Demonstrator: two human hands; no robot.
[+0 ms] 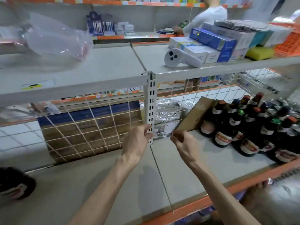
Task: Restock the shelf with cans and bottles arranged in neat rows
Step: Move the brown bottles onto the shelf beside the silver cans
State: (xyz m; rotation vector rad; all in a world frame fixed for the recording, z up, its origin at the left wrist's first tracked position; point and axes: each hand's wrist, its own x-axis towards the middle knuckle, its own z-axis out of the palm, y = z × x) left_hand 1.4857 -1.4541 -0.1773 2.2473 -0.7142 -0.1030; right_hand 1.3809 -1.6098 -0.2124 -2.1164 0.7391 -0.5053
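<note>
The lower shelf (100, 184) lies bare across its near and middle parts, giving open passage from the front edge inward. At the far side a wire grid (84, 125) and a slotted upright post (151, 111) close it off, with a cardboard box (90, 120) just behind the grid on the left. Dark bottles (243, 127) crowd the right end, and a leaning cardboard flap (196, 114) stands just left of them.

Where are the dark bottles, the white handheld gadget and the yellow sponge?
dark bottles (248, 125): head view, on the body of a middle bottle.
white handheld gadget (174, 58): head view, on its round head.
yellow sponge (259, 53): head view, on its front face.
</note>
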